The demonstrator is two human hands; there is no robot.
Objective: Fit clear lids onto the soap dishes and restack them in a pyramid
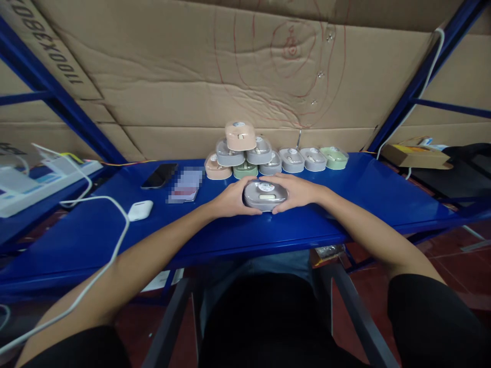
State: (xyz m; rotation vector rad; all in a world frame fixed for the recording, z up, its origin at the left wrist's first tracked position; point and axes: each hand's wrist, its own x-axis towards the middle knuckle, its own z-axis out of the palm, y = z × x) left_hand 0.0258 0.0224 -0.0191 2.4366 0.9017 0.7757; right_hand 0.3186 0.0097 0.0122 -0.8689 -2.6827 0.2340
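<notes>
Between both hands is a grey rounded lidded box (266, 196) with a pale latch-like piece in front and a round sticker on its lid. My left hand (233, 199) is closed around its left end, and my right hand (297, 192) grips the right end. Behind it stands a stack of similar boxes, with a peach box (240, 137) on top of grey ones. A green box (245, 169) and a peach box (218, 166) are in the bottom row. Farther right, two grey boxes (292, 160) and a green box (334, 158) form a row.
On the blue table (230, 240), a dark phone (159, 176), a second phone (186, 184) with a blurred screen and a white earbud case (140, 210) lie left. A white cable (121, 240) crosses over my left arm. Cardboard (161, 76) stands behind; an open carton (416, 156) is at right.
</notes>
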